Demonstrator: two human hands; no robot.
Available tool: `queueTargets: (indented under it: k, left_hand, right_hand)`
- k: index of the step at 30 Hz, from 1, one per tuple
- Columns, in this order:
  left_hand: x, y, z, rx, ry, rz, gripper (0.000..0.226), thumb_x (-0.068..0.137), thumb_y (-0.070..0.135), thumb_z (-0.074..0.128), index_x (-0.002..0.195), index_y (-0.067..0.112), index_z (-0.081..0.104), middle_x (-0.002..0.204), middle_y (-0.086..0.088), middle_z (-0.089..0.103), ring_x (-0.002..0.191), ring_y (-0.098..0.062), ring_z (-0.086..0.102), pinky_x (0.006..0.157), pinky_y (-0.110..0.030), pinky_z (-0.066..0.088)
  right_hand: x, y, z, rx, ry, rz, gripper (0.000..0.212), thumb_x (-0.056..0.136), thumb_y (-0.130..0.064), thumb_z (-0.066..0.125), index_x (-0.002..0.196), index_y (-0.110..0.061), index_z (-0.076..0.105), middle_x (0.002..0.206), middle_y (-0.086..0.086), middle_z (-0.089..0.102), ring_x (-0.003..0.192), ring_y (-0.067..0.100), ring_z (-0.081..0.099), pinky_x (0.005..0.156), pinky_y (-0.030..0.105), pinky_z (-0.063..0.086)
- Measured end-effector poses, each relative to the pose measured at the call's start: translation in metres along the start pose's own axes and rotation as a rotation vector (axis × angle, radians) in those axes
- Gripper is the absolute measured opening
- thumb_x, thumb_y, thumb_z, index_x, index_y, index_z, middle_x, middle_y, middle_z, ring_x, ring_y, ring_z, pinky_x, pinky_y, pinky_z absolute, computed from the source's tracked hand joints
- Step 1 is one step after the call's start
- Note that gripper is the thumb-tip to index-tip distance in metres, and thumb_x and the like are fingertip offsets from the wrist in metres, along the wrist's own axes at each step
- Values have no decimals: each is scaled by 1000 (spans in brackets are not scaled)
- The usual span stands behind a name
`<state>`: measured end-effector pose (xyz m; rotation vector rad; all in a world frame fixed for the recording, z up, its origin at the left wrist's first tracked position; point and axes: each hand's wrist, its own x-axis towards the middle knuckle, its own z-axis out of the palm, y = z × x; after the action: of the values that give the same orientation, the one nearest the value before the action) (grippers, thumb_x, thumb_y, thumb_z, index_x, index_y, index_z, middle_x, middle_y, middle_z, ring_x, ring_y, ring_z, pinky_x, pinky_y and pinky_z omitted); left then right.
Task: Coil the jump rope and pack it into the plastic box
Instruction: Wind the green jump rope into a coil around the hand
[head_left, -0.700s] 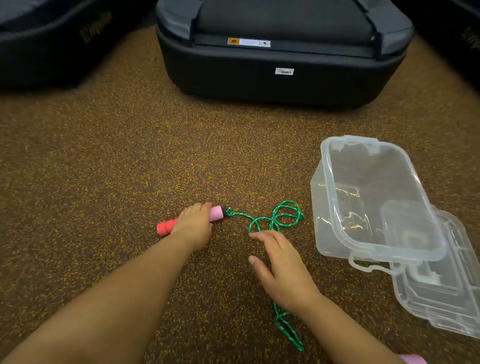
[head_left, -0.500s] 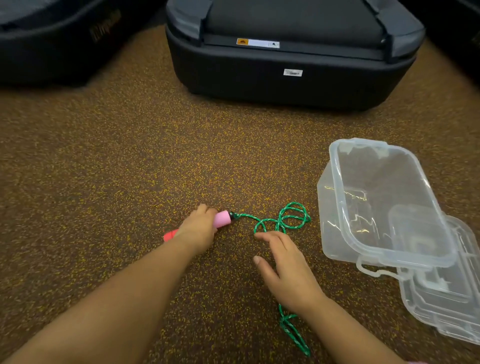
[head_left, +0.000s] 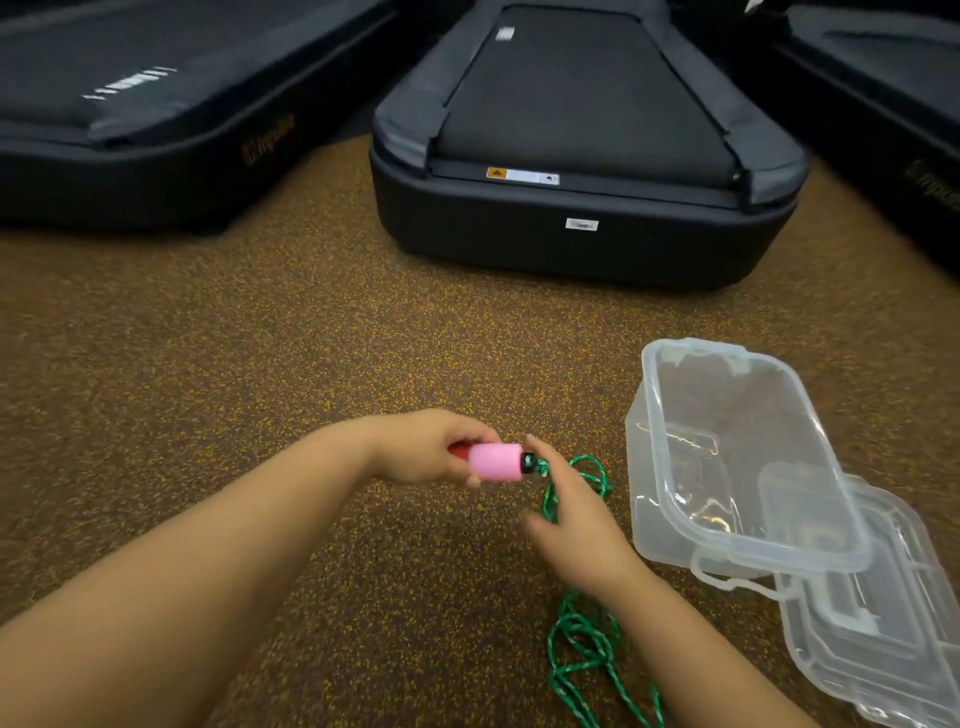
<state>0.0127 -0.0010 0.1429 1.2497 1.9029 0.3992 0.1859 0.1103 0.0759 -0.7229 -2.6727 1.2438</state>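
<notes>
My left hand (head_left: 426, 446) grips the pink and red handle (head_left: 496, 462) of the jump rope, lifted off the floor. The green rope (head_left: 587, 636) runs from the handle down past my right hand (head_left: 574, 525) and lies in loose loops on the floor near the bottom edge. My right hand is just right of the handle's end, fingers around the rope there; whether it grips the rope is unclear. The clear plastic box (head_left: 670, 478) stands open on the right, tilted, with nothing inside.
The box's clear lid (head_left: 883, 639) lies under and beside the box at the lower right. Dark treadmill bases (head_left: 582, 228) stand across the back on the speckled brown floor (head_left: 208, 389).
My left hand has lifted the handle off the floor and turned it toward the right. My right hand has moved up from the floor to the rope at the handle's end.
</notes>
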Motion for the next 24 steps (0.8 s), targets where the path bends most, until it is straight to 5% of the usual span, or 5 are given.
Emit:
queueTargets:
  k: [3, 8, 15, 18, 24]
  left_hand:
    - [-12, 9, -9, -11, 91, 19, 36, 89, 14, 64, 123, 22, 56, 86, 11, 55, 77, -7, 50, 70, -23, 40]
    - [-20, 6, -12, -12, 191, -7, 30, 91, 18, 60, 120, 22, 54, 87, 5, 55, 80, -13, 50, 72, -28, 40]
    - [-17, 13, -9, -72, 260, -31, 27, 93, 19, 57, 119, 26, 51, 84, 5, 55, 73, -12, 48, 66, -27, 38]
    - [-17, 12, -9, -74, 303, -34, 24, 93, 19, 56, 114, 30, 49, 83, 6, 53, 76, -14, 49, 66, -28, 39]
    - [-25, 7, -13, -135, 385, -75, 33, 96, 18, 53, 128, 20, 50, 88, 3, 53, 72, -10, 46, 65, -27, 38]
  right_hand:
    - [-1, -4, -18, 133, 60, 34, 24, 92, -19, 55, 105, -38, 60, 86, -9, 65, 78, 15, 59, 67, 22, 42]
    - [-8, -10, -47, 308, 118, 26, 21, 96, -22, 51, 87, -30, 69, 68, -12, 60, 55, 1, 53, 59, 23, 44]
    - [-14, -22, -68, 256, 171, 30, 27, 99, -20, 46, 86, -27, 69, 59, -21, 57, 61, -7, 49, 59, 10, 36]
    - [-18, -25, -79, 222, 141, 58, 26, 99, -20, 45, 87, -24, 68, 48, -29, 54, 51, -14, 47, 57, 17, 33]
    - [-23, -22, -102, 189, 189, 83, 27, 99, -24, 45, 87, -21, 69, 38, -19, 45, 42, -2, 40, 51, 21, 28]
